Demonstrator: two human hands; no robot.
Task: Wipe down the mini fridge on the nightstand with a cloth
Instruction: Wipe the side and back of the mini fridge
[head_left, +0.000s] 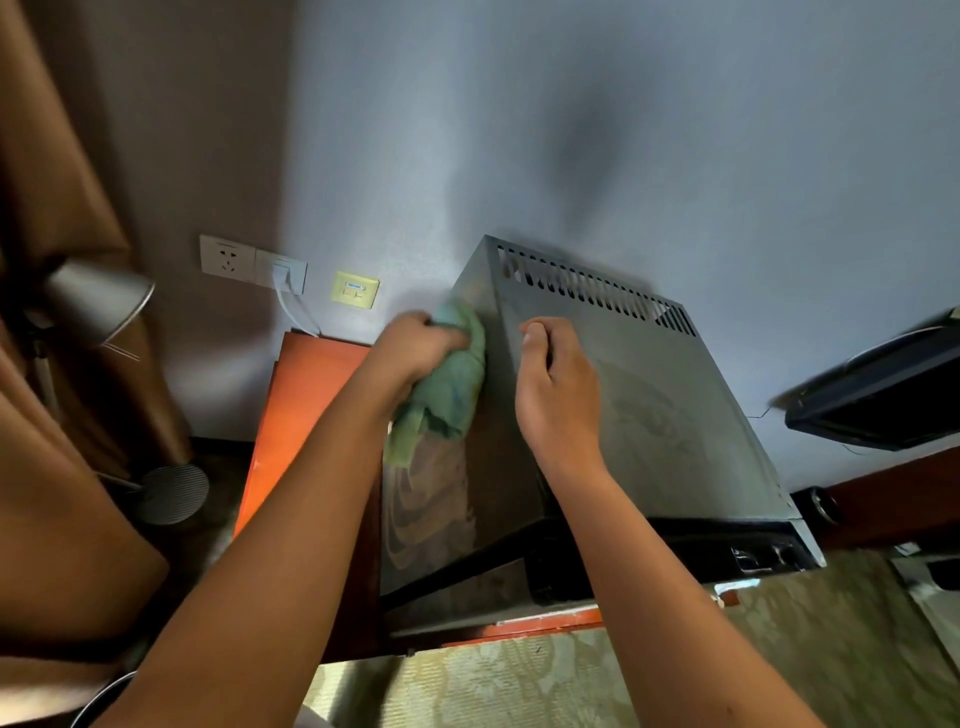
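Observation:
The dark grey mini fridge (675, 405) stands on an orange-red nightstand (306, 395), with vent slots along its back top edge. My left hand (421, 348) grips a bunched green cloth (452, 389) and presses it against the upper part of the fridge's left side panel. Smear marks show lower on that panel. My right hand (558, 389) rests on the fridge's top near the left edge, fingers curled with nothing in them.
A grey lamp (88, 306) stands at the left before brown curtains. Wall sockets (254, 265) with a plugged white cable sit behind the nightstand. A dark tray-like object (878, 395) lies at the right. Patterned green carpet (519, 680) lies below.

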